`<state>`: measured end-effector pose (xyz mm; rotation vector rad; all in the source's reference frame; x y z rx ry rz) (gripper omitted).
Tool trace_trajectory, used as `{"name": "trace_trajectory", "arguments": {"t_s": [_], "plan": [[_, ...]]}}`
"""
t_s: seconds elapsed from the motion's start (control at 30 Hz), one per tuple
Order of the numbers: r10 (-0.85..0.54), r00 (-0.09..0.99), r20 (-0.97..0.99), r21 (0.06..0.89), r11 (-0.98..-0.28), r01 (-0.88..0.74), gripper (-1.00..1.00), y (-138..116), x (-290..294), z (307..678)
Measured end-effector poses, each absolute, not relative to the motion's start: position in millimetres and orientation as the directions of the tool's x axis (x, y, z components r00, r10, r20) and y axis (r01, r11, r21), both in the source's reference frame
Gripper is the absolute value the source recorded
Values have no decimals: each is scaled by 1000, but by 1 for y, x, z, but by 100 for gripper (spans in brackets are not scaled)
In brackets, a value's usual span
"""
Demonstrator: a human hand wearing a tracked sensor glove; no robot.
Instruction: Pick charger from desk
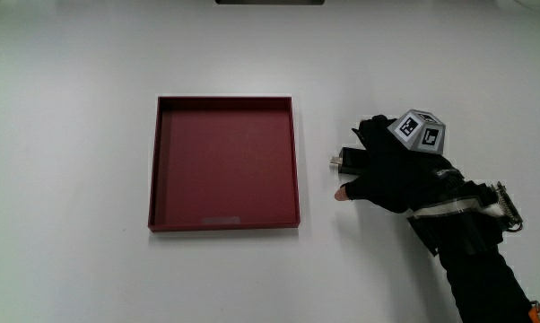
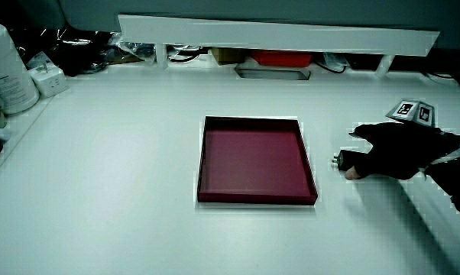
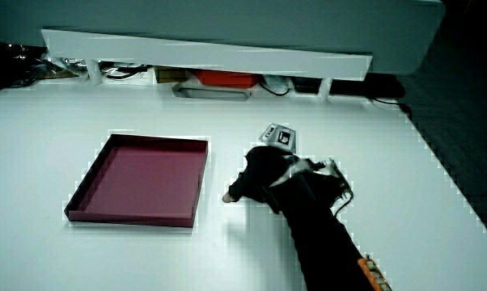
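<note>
One gloved hand (image 1: 391,175) lies on the white table (image 1: 73,179), just beside the open red tray (image 1: 225,161), with a narrow strip of bare table between them. Its fingers curl down over the charger (image 1: 349,160), a small black block. Only the end facing the tray shows, and a short metal plug sticks out from that end towards the tray wall. The hand is closed around the charger, with the thumb tip (image 1: 341,193) pressed to the table a little nearer to the person than the plug. Whether the charger rests on the table or is lifted just clear of it cannot be told.

One patterned cube (image 1: 420,130) sits on the back of the hand, and the black-sleeved forearm (image 1: 481,260) runs from the wrist towards the person's edge of the table.

In a side view the hand (image 2: 394,149) lies low on the table beside the tray (image 2: 253,156), with the charger (image 2: 339,160) poking out from under the fingers and the cube (image 2: 413,111) above the knuckles. In a side view the hand (image 3: 264,182) covers the charger completely, beside the tray (image 3: 138,178). The tray holds nothing. In both side views, a low white partition (image 2: 276,34) stands farther from the person than the tray. A white container (image 2: 4,69) stands at the table's edge, well apart from the hand.
</note>
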<state>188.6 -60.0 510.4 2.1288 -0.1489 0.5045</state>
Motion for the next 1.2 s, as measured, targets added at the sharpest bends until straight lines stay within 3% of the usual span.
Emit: {"name": "trace_trajectory", "arguments": {"t_s": [0.57,0.9,1.2], "plan": [[113,929,353,803,-546,-239,0,-57,195,546],[84,935,344,735,-643,-213,32,-58,196,539],[69,938,341,696,-690,-202,61,-58,195,537]]}}
